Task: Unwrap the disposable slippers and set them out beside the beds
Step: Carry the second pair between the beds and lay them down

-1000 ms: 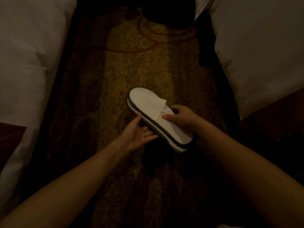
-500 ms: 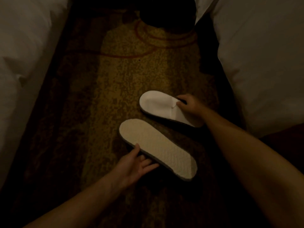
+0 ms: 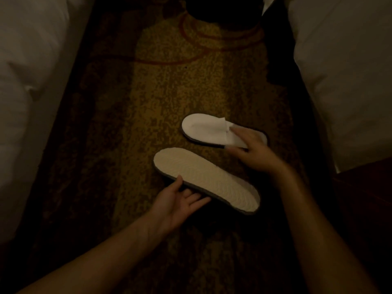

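Observation:
Two white disposable slippers are over the carpet between two beds. The far slipper point(image 3: 203, 129) lies right side up, toe to the left, and my right hand point(image 3: 252, 149) grips its heel end, fingers over the strap edge. The near slipper point(image 3: 207, 181) is turned sole up, showing a cream textured sole. My left hand point(image 3: 180, 200) holds it from beneath at its near edge, thumb on the rim, fingers spread under it. No wrapper is visible.
A white-covered bed point(image 3: 31, 81) runs along the left and another bed point(image 3: 350, 71) along the right. Patterned gold and brown carpet point(image 3: 159, 92) fills the aisle. A dark round object point(image 3: 222, 11) stands at the far end. Dark wood furniture point(image 3: 364, 198) sits at the right.
The stacked slippers came apart: my right hand took the upper one to the right and set it down, my left hand kept the lower one sole up.

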The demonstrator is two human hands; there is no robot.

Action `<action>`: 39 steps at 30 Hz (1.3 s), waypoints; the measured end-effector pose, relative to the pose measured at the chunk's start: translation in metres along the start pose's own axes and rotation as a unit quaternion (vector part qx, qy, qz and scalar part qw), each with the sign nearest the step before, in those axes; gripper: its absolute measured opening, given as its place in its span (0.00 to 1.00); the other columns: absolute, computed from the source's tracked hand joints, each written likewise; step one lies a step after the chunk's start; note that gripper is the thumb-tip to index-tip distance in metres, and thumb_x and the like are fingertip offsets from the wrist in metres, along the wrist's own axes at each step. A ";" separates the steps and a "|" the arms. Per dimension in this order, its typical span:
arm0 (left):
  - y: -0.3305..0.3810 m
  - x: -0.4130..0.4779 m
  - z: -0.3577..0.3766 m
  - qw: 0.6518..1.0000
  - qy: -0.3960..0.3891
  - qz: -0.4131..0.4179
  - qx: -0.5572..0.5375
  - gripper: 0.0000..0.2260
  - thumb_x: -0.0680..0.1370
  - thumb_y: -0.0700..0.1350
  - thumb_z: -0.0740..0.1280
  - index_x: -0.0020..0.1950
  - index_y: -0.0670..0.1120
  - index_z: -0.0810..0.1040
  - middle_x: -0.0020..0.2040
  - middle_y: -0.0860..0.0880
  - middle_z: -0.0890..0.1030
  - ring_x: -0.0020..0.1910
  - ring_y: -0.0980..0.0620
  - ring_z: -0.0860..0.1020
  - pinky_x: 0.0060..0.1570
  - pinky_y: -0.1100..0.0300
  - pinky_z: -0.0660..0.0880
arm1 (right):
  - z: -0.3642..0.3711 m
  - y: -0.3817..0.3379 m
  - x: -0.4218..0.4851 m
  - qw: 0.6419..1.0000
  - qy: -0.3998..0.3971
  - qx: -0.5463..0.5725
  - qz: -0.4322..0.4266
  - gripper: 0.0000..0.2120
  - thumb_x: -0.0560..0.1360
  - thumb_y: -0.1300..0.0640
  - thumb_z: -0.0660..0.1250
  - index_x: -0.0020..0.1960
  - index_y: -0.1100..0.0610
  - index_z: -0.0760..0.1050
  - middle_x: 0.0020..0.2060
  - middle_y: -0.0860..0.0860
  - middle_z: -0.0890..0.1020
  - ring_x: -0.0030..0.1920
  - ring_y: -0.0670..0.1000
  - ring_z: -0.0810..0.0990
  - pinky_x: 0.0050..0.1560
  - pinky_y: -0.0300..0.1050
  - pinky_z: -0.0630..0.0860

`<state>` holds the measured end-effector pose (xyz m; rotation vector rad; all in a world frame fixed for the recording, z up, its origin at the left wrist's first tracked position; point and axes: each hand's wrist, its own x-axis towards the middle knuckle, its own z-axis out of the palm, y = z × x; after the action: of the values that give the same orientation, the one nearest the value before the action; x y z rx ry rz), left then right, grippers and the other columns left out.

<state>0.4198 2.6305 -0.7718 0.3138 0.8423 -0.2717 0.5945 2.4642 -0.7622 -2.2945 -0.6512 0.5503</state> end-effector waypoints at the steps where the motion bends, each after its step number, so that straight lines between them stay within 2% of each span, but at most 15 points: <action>1: 0.002 0.001 0.004 1.000 0.004 0.005 -0.003 0.13 0.80 0.50 0.56 0.57 0.42 0.71 0.43 0.38 0.85 0.48 0.38 0.81 0.44 0.42 0.75 | -0.001 -0.008 -0.025 0.998 -0.055 -0.015 -0.020 0.35 0.71 0.41 0.66 0.73 0.40 0.55 0.74 0.45 0.59 0.72 0.43 0.53 0.68 0.41 0.52; 3: 0.005 -0.001 0.014 1.000 0.007 0.016 -0.003 0.13 0.80 0.50 0.56 0.55 0.41 0.71 0.42 0.37 0.85 0.49 0.38 0.79 0.44 0.42 0.75 | -0.002 -0.018 -0.064 0.984 -0.157 -0.081 -0.038 0.41 0.66 0.34 0.67 0.71 0.31 0.47 0.75 0.37 0.50 0.71 0.40 0.44 0.69 0.46 0.48; 5: 0.005 -0.004 0.024 1.000 0.004 0.018 0.003 0.13 0.80 0.49 0.57 0.56 0.41 0.71 0.43 0.36 0.85 0.49 0.37 0.79 0.44 0.42 0.75 | -0.001 -0.020 -0.085 0.980 -0.160 -0.110 -0.036 0.41 0.67 0.40 0.70 0.73 0.35 0.50 0.75 0.40 0.48 0.73 0.44 0.46 0.72 0.46 0.50; 7: 0.005 -0.008 0.033 1.000 0.005 0.018 0.005 0.13 0.79 0.49 0.58 0.58 0.42 0.71 0.47 0.35 0.84 0.50 0.36 0.79 0.44 0.41 0.77 | 0.000 -0.023 -0.094 0.991 -0.104 -0.065 -0.052 0.34 0.71 0.53 0.71 0.72 0.43 0.59 0.75 0.46 0.57 0.73 0.46 0.55 0.71 0.40 0.54; 9: 0.011 -0.011 0.038 0.999 0.012 0.027 0.020 0.17 0.78 0.51 0.60 0.63 0.43 0.70 0.55 0.35 0.80 0.54 0.36 0.78 0.45 0.41 0.77 | -0.002 -0.024 -0.096 0.995 -0.070 0.052 -0.050 0.25 0.73 0.64 0.68 0.67 0.49 0.69 0.67 0.48 0.71 0.67 0.41 0.68 0.67 0.31 0.61; 12: 0.023 -0.012 0.037 0.983 0.077 0.069 0.149 0.22 0.78 0.53 0.61 0.70 0.46 0.65 0.64 0.38 0.73 0.60 0.39 0.75 0.49 0.46 0.77 | -0.011 -0.016 -0.100 0.968 -0.073 0.234 0.054 0.17 0.75 0.66 0.65 0.55 0.47 0.77 0.53 0.42 0.79 0.49 0.31 0.79 0.52 0.25 0.73; 15: 0.034 -0.011 0.025 0.881 0.241 0.156 0.376 0.24 0.78 0.50 0.62 0.72 0.43 0.62 0.62 0.41 0.74 0.54 0.43 0.77 0.46 0.51 0.76 | -0.014 0.001 -0.102 0.933 -0.105 0.303 0.161 0.08 0.75 0.61 0.66 0.49 0.50 0.80 0.48 0.50 0.83 0.41 0.40 0.84 0.41 0.34 0.80; 17: 0.045 -0.006 0.011 0.791 0.300 0.213 0.489 0.31 0.76 0.48 0.66 0.75 0.43 0.57 0.71 0.39 0.66 0.65 0.38 0.71 0.59 0.48 0.73 | -0.014 0.010 -0.103 0.883 -0.117 0.394 0.227 0.07 0.73 0.62 0.67 0.51 0.56 0.80 0.48 0.55 0.84 0.43 0.50 0.85 0.38 0.47 0.83; 18: 0.049 -0.005 0.006 0.769 0.299 0.222 0.520 0.33 0.75 0.47 0.68 0.75 0.44 0.55 0.73 0.39 0.62 0.69 0.38 0.67 0.65 0.46 0.70 | -0.014 0.015 -0.103 0.856 -0.125 0.432 0.254 0.09 0.71 0.62 0.68 0.51 0.58 0.80 0.47 0.57 0.85 0.44 0.54 0.85 0.38 0.52 0.83; 20: 0.052 -0.004 0.002 0.779 0.244 0.208 0.539 0.28 0.77 0.42 0.65 0.75 0.43 0.59 0.73 0.39 0.63 0.69 0.39 0.67 0.67 0.46 0.68 | -0.012 0.022 -0.102 0.831 -0.143 0.455 0.285 0.13 0.67 0.61 0.70 0.51 0.61 0.80 0.45 0.57 0.86 0.43 0.58 0.85 0.36 0.56 0.83; 22: 0.047 -0.001 -0.001 0.786 0.194 0.172 0.561 0.22 0.79 0.38 0.61 0.73 0.41 0.63 0.72 0.39 0.67 0.67 0.40 0.69 0.65 0.49 0.68 | -0.007 0.029 -0.101 0.840 -0.141 0.426 0.304 0.14 0.69 0.61 0.70 0.53 0.62 0.79 0.42 0.55 0.87 0.40 0.55 0.86 0.34 0.48 0.83; 25: 0.032 0.006 -0.007 0.736 0.188 0.151 0.633 0.24 0.78 0.37 0.60 0.74 0.42 0.61 0.73 0.39 0.64 0.70 0.40 0.67 0.66 0.50 0.66 | 0.002 0.038 -0.101 0.879 -0.107 0.334 0.324 0.12 0.73 0.61 0.68 0.56 0.58 0.77 0.50 0.55 0.84 0.38 0.48 0.83 0.33 0.36 0.79; 30: 0.015 0.018 -0.014 0.629 0.197 0.084 0.747 0.26 0.78 0.39 0.61 0.75 0.43 0.60 0.74 0.37 0.60 0.71 0.39 0.63 0.70 0.52 0.62 | 0.015 0.048 -0.110 0.928 -0.092 0.106 0.346 0.25 0.73 0.58 0.70 0.67 0.64 0.69 0.65 0.61 0.74 0.61 0.58 0.75 0.56 0.46 0.73; 36: -0.005 0.020 -0.019 0.487 0.200 0.095 0.845 0.28 0.78 0.45 0.60 0.76 0.46 0.54 0.73 0.40 0.57 0.71 0.40 0.58 0.69 0.53 0.60 | 0.025 0.042 -0.113 0.940 -0.053 -0.054 0.333 0.38 0.72 0.53 0.70 0.75 0.59 0.55 0.72 0.59 0.64 0.69 0.58 0.66 0.68 0.49 0.65; 39: -0.007 0.021 -0.022 0.461 0.201 0.096 0.859 0.29 0.77 0.47 0.62 0.75 0.46 0.55 0.73 0.41 0.57 0.71 0.41 0.57 0.68 0.52 0.62 | 0.025 0.044 -0.114 0.942 -0.054 -0.049 0.327 0.41 0.71 0.54 0.72 0.75 0.59 0.51 0.73 0.59 0.62 0.70 0.58 0.64 0.70 0.49 0.64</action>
<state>0.4156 2.6299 -0.8022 2.5027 0.6656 -0.8145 0.5044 2.3818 -0.7875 -2.5727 0.0666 0.9704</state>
